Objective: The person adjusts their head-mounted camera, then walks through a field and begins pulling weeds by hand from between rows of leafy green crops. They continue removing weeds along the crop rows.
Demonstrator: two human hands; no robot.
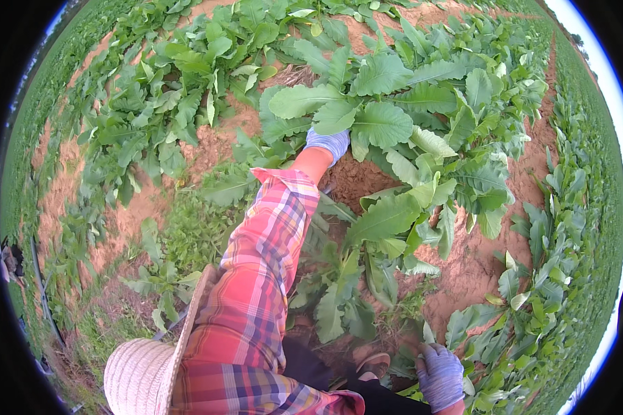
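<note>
My left hand [328,143], in a blue-grey knit glove, reaches in at the base of a broad leafy green plant [366,111]. Leaves hide its fingers, so its grip does not show. A plaid sleeve [259,254] covers that arm. Low on the right is my right hand [439,377], gloved alike, back upward and fingers bent down. It is close to low leaves and dark trousers [394,399]; whether it holds anything is hidden. Between the hands stand more leafy plants [384,220], beside bare reddish soil [361,179].
A woven straw hat [143,373] juts in at lower left, its brim against the sleeve. One shoe [375,364] rests on the ground near the bottom. Leafy crop rows [540,233] run along both sides. A dark hose or pipe [44,293] lies at far left.
</note>
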